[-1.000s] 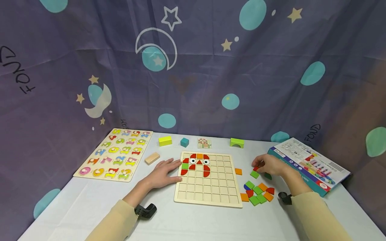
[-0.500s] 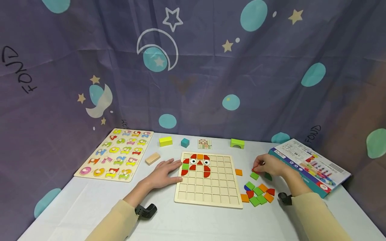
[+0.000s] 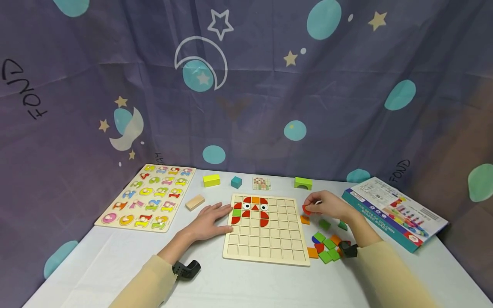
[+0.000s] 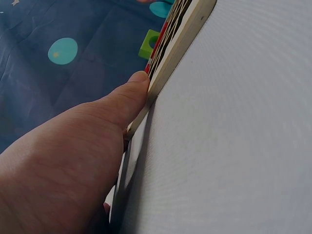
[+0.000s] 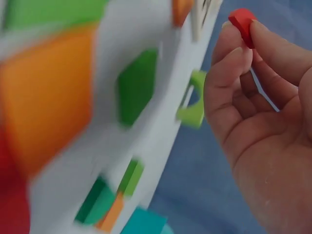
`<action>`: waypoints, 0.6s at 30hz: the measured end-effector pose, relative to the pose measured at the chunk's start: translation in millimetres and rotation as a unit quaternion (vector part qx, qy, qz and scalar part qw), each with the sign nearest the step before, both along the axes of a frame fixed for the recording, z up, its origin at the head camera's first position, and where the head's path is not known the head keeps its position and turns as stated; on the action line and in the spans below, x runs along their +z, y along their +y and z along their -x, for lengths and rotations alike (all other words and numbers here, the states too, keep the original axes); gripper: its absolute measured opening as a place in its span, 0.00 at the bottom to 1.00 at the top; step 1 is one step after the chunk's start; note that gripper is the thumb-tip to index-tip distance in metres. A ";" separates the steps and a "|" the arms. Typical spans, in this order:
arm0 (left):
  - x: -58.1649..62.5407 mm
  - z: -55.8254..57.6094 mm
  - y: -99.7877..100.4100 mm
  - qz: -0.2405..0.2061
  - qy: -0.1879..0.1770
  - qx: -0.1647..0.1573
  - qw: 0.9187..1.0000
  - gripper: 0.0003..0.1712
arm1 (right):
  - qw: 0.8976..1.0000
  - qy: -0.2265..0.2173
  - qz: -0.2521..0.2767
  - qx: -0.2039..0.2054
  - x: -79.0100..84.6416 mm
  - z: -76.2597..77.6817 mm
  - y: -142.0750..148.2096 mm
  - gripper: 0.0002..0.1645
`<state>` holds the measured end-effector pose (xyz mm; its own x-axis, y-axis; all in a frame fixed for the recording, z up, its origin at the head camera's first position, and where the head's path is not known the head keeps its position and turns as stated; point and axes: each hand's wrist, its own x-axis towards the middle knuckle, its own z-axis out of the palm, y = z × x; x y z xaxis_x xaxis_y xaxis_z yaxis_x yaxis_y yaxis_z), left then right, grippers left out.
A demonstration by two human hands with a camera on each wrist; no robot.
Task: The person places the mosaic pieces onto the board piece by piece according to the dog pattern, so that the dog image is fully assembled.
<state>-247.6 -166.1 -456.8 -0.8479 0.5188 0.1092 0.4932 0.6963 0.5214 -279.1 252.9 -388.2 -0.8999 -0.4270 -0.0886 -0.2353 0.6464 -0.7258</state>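
My right hand (image 3: 327, 206) pinches a small red tile with a rounded edge (image 5: 241, 23) between thumb and fingertips, in the air just off the board's right side. The wooden grid board (image 3: 277, 246) lies in the middle of the table. Red pieces, an orange square (image 3: 255, 200), a green square (image 3: 236, 212) and two eye tiles (image 3: 263, 207) fill some cells at its upper left. My left hand (image 3: 206, 223) rests at the board's left edge, fingers spread; in the left wrist view its thumb (image 4: 131, 97) touches the rim.
Several loose green, orange and red tiles (image 3: 325, 256) lie right of the board. A box (image 3: 396, 209) stands at far right, a number puzzle (image 3: 148, 199) at left. Behind are a picture card (image 3: 261, 184), a yellow block (image 3: 211, 180), a teal cube (image 3: 236, 182) and a green arch (image 3: 303, 183).
My right hand has picked up the red tile from beside the green square and carried it left towards the board. The left hand stays in place.
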 end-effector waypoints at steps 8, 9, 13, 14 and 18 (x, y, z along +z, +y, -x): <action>-0.1 -0.6 0.9 0.000 0.000 0.003 1.000 0.42 | 0.999 -0.010 0.031 0.014 -1.6 2.1 -46.3 0.07; -0.1 -0.7 1.0 0.001 0.000 0.003 1.000 0.42 | 0.999 -0.011 0.033 0.020 -1.9 2.0 -52.5 0.07; 0.1 -1.0 1.1 -0.001 -0.002 0.002 1.000 0.42 | 0.998 -0.007 0.033 0.050 -2.6 1.0 -75.6 0.05; 0.2 -1.1 1.0 -0.001 -0.004 0.002 1.000 0.42 | 0.998 -0.005 0.032 0.058 -2.7 0.5 -81.3 0.05; -0.3 -0.6 0.8 0.003 -0.004 0.003 1.000 0.42 | 0.996 -0.016 0.037 0.077 -4.9 -0.4 -101.0 0.05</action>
